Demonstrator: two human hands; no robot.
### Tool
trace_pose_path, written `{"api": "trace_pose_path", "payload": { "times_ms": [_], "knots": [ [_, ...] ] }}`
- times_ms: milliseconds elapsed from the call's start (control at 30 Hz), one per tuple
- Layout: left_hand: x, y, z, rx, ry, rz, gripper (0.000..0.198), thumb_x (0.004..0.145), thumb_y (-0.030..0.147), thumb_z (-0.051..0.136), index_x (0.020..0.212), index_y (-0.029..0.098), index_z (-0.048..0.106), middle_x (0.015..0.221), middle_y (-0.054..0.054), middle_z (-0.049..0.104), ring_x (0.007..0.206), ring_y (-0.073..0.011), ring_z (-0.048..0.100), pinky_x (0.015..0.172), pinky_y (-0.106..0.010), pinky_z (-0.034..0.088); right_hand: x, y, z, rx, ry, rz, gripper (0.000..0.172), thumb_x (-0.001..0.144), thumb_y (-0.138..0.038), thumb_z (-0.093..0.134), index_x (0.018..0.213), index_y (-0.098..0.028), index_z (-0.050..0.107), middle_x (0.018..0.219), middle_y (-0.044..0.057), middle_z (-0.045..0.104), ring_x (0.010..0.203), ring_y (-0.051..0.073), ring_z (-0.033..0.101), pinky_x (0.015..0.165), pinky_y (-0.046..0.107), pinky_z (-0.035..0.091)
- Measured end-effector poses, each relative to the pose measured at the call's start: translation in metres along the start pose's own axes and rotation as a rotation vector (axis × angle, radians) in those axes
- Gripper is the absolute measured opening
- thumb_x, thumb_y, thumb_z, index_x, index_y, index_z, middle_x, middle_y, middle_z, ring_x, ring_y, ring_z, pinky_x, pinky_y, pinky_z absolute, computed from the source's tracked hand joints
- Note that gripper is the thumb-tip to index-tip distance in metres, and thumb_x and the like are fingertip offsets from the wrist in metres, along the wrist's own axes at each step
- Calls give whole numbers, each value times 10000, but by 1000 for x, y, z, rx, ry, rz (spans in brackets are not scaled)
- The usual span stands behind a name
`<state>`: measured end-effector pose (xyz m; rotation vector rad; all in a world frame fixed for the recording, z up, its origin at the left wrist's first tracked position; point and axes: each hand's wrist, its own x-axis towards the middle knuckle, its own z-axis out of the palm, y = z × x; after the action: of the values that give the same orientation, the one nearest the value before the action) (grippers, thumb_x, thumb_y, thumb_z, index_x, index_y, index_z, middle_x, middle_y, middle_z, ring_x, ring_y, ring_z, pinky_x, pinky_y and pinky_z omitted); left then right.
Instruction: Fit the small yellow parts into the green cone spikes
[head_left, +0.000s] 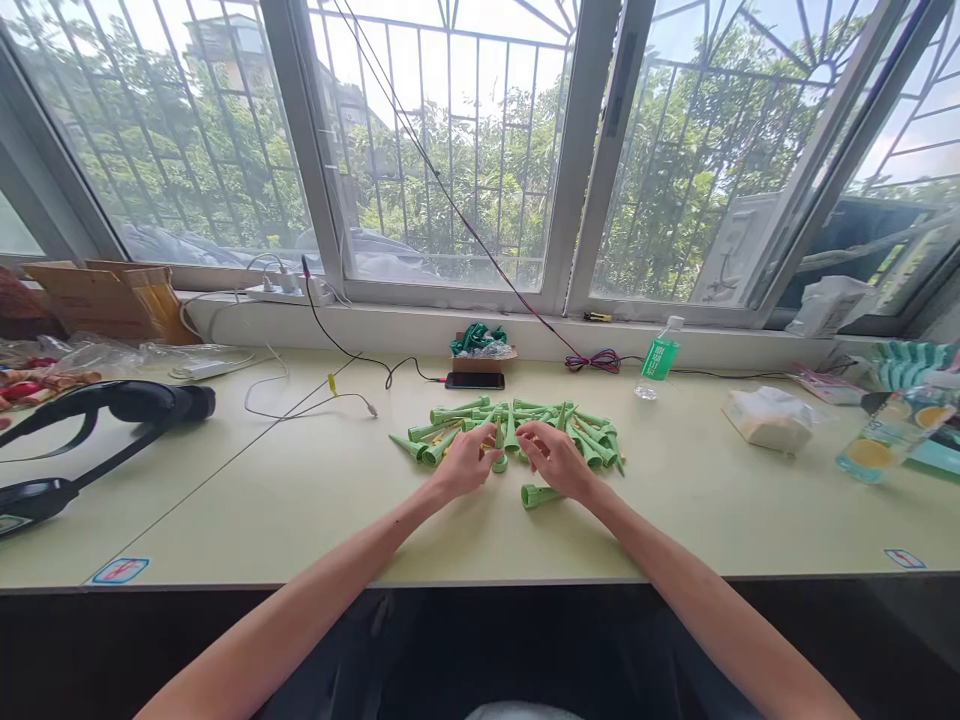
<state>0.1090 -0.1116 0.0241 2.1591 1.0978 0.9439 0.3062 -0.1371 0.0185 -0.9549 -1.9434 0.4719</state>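
Note:
Several green plastic cones point(600, 440) lie heaped on the pale table around both hands. My left hand point(469, 460) has its fingers closed around a green cone point(500, 458) that stands upright on its wide end. My right hand point(551, 455) is just right of it, fingers bent at the edge of the heap; whether it holds anything is hidden. Under my right wrist, nearer the table's front, a single green cone point(536, 496) lies on its side.
Behind the heap are a black phone point(475, 381) and a small box of green items point(484, 345). A bottle point(660, 358) and tissue pack point(771, 418) stand right. Cables point(322, 400) and a black headset point(127, 405) lie left. The table's front edge point(510, 582) is near.

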Motion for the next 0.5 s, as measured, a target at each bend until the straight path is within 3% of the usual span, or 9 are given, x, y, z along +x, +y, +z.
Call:
{"api": "trace_pose_path", "payload": {
  "times_ms": [267,500],
  "knots": [
    [-1,5,0,15,-17,11,117,783,300,544,815,189,560,855,-40,685,425,-88,484,423,-214,387,0,2,2,63,3,31,235,956,-394,444,1038,-212,568,926,47,618,498,95,557,471,240,469],
    [0,2,1,-3,-27,12,146,819,327,528,776,188,529,819,-31,683,425,-91,499,452,-223,396,0,4,3,99,14,43,197,932,-365,494,1039,-214,562,849,32,607,499,108,558,478,255,484]
  ]
}}
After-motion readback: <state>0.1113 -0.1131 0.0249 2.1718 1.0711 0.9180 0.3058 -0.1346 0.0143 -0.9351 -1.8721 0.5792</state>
